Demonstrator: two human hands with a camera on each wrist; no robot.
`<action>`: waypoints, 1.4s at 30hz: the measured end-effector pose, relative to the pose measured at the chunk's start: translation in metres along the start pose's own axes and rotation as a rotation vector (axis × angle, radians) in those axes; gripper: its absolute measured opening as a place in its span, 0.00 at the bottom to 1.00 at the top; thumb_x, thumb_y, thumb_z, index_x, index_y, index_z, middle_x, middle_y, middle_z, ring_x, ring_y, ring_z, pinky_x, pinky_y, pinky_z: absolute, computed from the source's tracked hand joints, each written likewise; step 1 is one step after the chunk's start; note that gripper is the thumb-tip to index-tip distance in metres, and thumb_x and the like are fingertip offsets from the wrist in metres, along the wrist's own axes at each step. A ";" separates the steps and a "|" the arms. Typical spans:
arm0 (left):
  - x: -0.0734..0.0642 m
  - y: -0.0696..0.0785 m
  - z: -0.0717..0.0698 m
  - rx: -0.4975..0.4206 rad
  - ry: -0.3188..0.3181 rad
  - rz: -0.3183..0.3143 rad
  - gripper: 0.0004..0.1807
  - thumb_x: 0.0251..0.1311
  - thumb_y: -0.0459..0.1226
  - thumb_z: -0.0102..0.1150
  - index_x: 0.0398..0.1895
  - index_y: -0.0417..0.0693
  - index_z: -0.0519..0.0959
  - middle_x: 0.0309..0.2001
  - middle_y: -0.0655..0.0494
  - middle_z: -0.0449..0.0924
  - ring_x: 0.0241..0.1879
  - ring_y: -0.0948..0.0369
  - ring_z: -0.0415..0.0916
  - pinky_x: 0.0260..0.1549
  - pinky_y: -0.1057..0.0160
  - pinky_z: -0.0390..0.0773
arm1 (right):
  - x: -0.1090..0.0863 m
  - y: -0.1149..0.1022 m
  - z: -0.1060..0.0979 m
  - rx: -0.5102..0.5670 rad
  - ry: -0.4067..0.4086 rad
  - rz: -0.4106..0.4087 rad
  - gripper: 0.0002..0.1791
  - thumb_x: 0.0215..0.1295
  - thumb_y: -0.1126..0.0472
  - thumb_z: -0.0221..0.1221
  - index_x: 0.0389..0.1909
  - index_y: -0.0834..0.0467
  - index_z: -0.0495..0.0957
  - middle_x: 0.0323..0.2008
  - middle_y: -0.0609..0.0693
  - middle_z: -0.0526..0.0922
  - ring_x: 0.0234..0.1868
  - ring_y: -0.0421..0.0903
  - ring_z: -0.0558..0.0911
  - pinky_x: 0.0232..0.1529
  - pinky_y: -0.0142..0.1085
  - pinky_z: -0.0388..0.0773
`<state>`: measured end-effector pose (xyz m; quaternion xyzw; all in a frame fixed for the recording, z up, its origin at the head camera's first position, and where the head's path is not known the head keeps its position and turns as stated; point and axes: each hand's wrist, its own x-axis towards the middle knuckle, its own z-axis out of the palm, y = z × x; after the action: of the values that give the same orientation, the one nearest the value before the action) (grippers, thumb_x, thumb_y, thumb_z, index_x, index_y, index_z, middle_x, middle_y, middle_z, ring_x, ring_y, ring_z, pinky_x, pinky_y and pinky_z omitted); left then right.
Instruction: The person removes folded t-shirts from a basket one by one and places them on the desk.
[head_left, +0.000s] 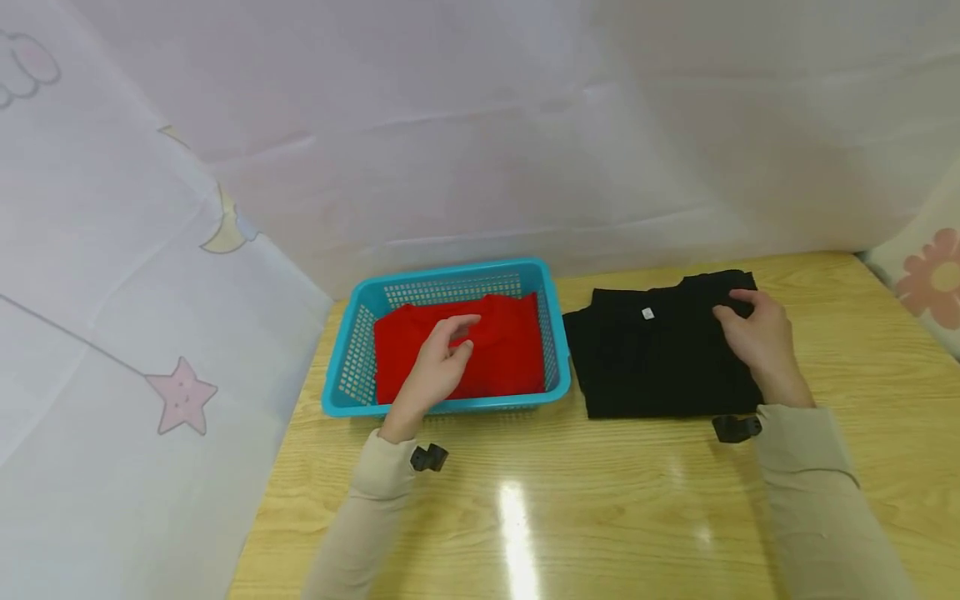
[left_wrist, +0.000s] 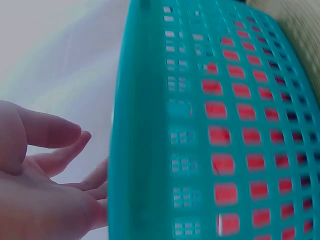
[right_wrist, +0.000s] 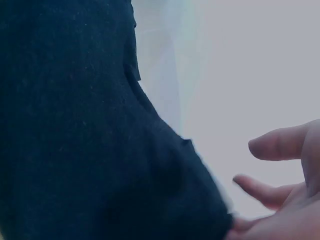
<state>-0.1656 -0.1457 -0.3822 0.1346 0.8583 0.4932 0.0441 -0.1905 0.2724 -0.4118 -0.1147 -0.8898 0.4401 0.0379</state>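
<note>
A blue plastic basket [head_left: 558, 333] with lattice walls stands at the back of the table, and folded red clothing [head_left: 510, 350] lies inside it. Over the basket's front part is my left hand [head_left: 437, 362], thumb and fingers apart with nothing between them. The left wrist view shows that hand [left_wrist: 55, 175] beside the basket wall [left_wrist: 142, 125]. To the right of the basket lies a folded black garment [head_left: 660, 367] with a small white label [head_left: 648, 314]. My right hand [head_left: 761, 333] hovers by its right edge, fingers relaxed and spread from the thumb, holding nothing.
The wooden table [head_left: 600, 517] runs toward me, with glare on its front part. A pale cloth wall [head_left: 525, 150] rises right behind the basket and garment, and a printed cloth [head_left: 112, 333] hangs along the left side.
</note>
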 end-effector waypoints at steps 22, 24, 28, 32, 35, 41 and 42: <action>-0.013 -0.021 -0.034 0.136 0.258 -0.024 0.21 0.69 0.34 0.48 0.64 0.43 0.69 0.63 0.46 0.66 0.61 0.44 0.68 0.56 0.47 0.75 | -0.019 -0.066 0.031 -0.013 -0.043 -0.218 0.35 0.73 0.53 0.47 0.71 0.73 0.53 0.68 0.74 0.58 0.63 0.72 0.64 0.57 0.65 0.65; -0.013 -0.023 -0.038 0.147 0.282 -0.018 0.21 0.69 0.33 0.48 0.64 0.42 0.69 0.63 0.45 0.66 0.60 0.43 0.68 0.54 0.47 0.75 | -0.022 -0.073 0.035 0.003 -0.070 -0.231 0.35 0.73 0.53 0.47 0.71 0.71 0.53 0.68 0.73 0.59 0.64 0.72 0.65 0.58 0.63 0.66; -0.013 -0.027 -0.043 0.145 0.313 -0.034 0.22 0.68 0.33 0.48 0.64 0.41 0.68 0.63 0.43 0.66 0.60 0.43 0.67 0.54 0.46 0.75 | -0.031 -0.086 0.046 0.044 -0.109 -0.266 0.34 0.74 0.53 0.47 0.71 0.70 0.53 0.68 0.71 0.60 0.65 0.69 0.65 0.61 0.60 0.67; -0.011 -0.038 -0.049 0.104 0.334 -0.081 0.22 0.69 0.33 0.47 0.65 0.40 0.67 0.64 0.43 0.65 0.61 0.43 0.68 0.56 0.46 0.74 | -0.039 -0.097 0.061 0.094 -0.136 -0.312 0.32 0.73 0.56 0.49 0.71 0.70 0.54 0.67 0.69 0.61 0.66 0.67 0.65 0.64 0.57 0.66; -0.009 -0.047 -0.054 0.079 0.336 -0.133 0.22 0.70 0.33 0.46 0.66 0.39 0.67 0.66 0.42 0.65 0.60 0.43 0.68 0.57 0.45 0.73 | -0.043 -0.105 0.073 0.145 -0.176 -0.328 0.31 0.73 0.58 0.49 0.70 0.68 0.55 0.68 0.67 0.62 0.66 0.64 0.66 0.64 0.54 0.67; -0.007 -0.063 -0.056 0.160 0.286 -0.305 0.27 0.70 0.37 0.47 0.70 0.38 0.60 0.71 0.40 0.57 0.67 0.42 0.58 0.63 0.41 0.66 | -0.040 -0.116 0.101 0.239 -0.251 -0.350 0.29 0.72 0.59 0.50 0.69 0.66 0.58 0.68 0.63 0.64 0.66 0.59 0.67 0.65 0.51 0.69; -0.007 -0.065 -0.056 0.172 0.267 -0.335 0.28 0.70 0.38 0.47 0.71 0.38 0.58 0.72 0.40 0.55 0.68 0.42 0.55 0.64 0.41 0.64 | -0.040 -0.118 0.106 0.247 -0.265 -0.350 0.29 0.72 0.59 0.50 0.70 0.65 0.58 0.68 0.63 0.64 0.67 0.59 0.67 0.65 0.51 0.69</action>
<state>-0.1830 -0.2250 -0.4102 -0.0732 0.9058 0.4173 -0.0002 -0.1900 0.1121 -0.3816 0.1055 -0.8329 0.5432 0.0102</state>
